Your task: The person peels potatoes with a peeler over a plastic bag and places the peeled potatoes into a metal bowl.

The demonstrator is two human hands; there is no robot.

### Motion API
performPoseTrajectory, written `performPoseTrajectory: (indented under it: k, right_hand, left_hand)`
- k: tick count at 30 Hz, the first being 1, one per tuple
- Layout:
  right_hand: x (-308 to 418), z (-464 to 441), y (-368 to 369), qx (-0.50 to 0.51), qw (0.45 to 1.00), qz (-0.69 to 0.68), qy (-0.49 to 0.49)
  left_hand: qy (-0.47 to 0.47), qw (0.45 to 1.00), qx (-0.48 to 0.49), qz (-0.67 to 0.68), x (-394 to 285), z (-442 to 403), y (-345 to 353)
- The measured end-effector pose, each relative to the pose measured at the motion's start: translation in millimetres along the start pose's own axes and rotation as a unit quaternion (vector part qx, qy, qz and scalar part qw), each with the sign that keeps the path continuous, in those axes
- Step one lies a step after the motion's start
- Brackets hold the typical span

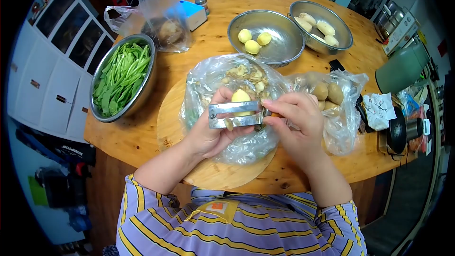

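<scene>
My left hand (pixel 207 135) is closed around a small yellow potato (pixel 241 98), much of it peeled. In my right hand (pixel 297 119) is the handle of a metal peeler (pixel 233 122), whose wide frame lies across the potato and hides part of it. A bit of peel (pixel 228 124) clings near the blade. Beneath both hands spreads a clear plastic bag (pixel 201 83) holding brown and pale peelings (pixel 256 78). To the right of my right hand, another plastic bag (pixel 343 135) contains several unpeeled potatoes (pixel 334 93).
A metal colander (pixel 284 52) at the back holds 3 peeled potatoes; a second metal bowl (pixel 348 38) has several pale, longer pieces. Leafy greens fill a steel bowl (pixel 150 50) at left. A round wooden board (pixel 171 114) lies under the peelings bag. A green container (pixel 403 68) stands at right.
</scene>
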State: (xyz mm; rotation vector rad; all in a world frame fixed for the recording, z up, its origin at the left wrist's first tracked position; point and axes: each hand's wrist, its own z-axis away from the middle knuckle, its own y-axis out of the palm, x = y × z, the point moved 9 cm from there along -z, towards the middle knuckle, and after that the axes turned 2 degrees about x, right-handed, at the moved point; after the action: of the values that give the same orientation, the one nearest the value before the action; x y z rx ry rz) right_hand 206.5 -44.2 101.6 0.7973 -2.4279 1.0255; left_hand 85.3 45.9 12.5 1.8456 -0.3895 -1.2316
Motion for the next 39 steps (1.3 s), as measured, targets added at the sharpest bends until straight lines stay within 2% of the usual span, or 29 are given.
performPoseTrajectory:
  k: [3,5,6,9,10,12,14,18,21,22,26,31,35,38,39]
  right_hand:
    - [9,-1,-3,-0.008,0.999,0.031,-0.037]
    - [6,0,-4,-0.019,0.998,0.037,-0.040]
    - [0,0,-4,-0.015,0.999,0.027,-0.022]
    - [-32,1,0,-0.013,0.998,-0.029,0.053]
    - [-47,3,5,-0.018,0.993,-0.066,0.092]
    - [-66,4,9,0.001,0.976,-0.125,0.178]
    - [-68,6,12,0.020,0.971,-0.134,0.195]
    - [-65,10,11,-0.010,0.949,-0.199,0.244]
    - [-38,2,-2,-0.010,0.986,-0.120,0.118]
    - [-23,0,-4,-0.015,0.999,-0.023,0.023]
    - [13,1,-4,-0.015,0.992,0.106,-0.074]
    - [18,3,-3,-0.022,0.986,0.143,-0.086]
    - [10,2,-6,-0.042,0.987,0.133,-0.078]
    - [-39,1,-4,-0.013,0.995,0.087,0.038]
    - [-44,2,-6,-0.032,0.997,0.032,0.062]
  left_hand:
    - [-0.010,1.000,-0.007,0.003,2,0,-6]
    - [-0.015,1.000,0.025,-0.011,1,0,-1]
    - [-0.016,0.999,0.041,-0.018,1,1,1]
    - [-0.037,0.999,-0.005,0.014,3,1,-8]
    - [-0.007,0.999,0.017,0.031,0,1,-5]
    - [-0.018,0.998,0.053,0.036,1,3,2]
    - [-0.020,0.996,0.077,0.048,1,2,2]
    - [-0.006,0.999,-0.004,0.032,-4,1,-8]
    - [-0.013,0.999,-0.042,0.016,-5,1,-3]
    - [-0.003,0.999,-0.050,-0.003,-6,1,-5]
    - [0.050,0.996,-0.049,-0.057,-9,4,-11]
    - [0.096,0.976,-0.066,-0.185,-16,7,-5]
    - [0.068,0.984,-0.079,-0.141,-11,8,-6]
    - [0.069,0.983,-0.066,-0.154,-11,9,-6]
    - [0.069,0.982,-0.077,-0.157,-12,9,-8]
